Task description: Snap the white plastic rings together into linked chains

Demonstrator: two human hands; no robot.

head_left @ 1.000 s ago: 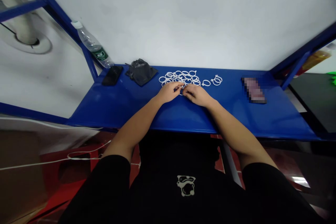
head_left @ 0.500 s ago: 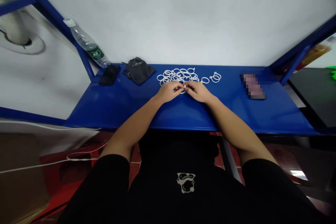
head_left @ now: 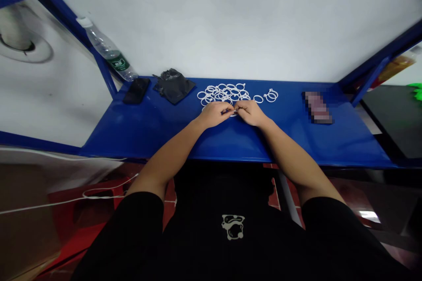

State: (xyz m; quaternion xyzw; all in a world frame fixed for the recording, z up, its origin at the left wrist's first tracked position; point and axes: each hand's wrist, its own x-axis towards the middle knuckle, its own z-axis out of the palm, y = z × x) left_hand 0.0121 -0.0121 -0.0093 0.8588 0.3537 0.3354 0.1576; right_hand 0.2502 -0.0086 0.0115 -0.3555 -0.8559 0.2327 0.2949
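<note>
Both hands [head_left: 215, 114] [head_left: 252, 113] pinched closed on white curtain ring [head_left: 233, 115]; slack grip could drop it toward worktop [head_left: 229, 145] front edge.

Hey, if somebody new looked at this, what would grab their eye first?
Probably the cluster of white rings near the middle of the blue table, with the left hand and right hand meeting at a white ring along its near side. Next, perhaps, the clear bottle with a green label, leaning at the far left corner.
</note>
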